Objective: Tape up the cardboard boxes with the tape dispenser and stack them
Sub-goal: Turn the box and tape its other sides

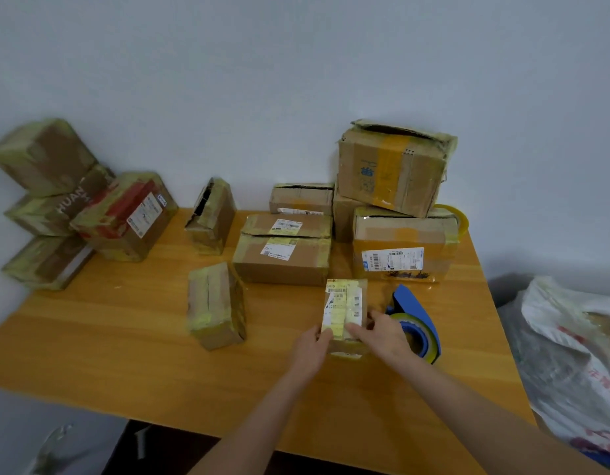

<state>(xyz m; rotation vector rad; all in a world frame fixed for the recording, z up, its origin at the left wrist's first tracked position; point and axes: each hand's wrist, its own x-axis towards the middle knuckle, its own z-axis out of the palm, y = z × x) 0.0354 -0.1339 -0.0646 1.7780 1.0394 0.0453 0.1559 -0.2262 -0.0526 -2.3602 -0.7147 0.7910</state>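
A small taped cardboard box [344,303] with white labels lies on the wooden table [125,354]. My left hand [310,347] grips its near left corner. My right hand [382,334] holds its near right side, with fingers laid over the top. Just right of that hand the blue tape dispenser [415,323] with a yellowish tape roll stands on the table. Another small taped box [216,305] sits to the left of the held one.
A stack of taped boxes [57,207] leans against the wall at the far left. More boxes [284,255] and a pile topped by an open-flapped box [396,169] stand at the back. A spare tape roll [459,216] lies behind them. A white plastic bag [571,354] sits off the right edge.
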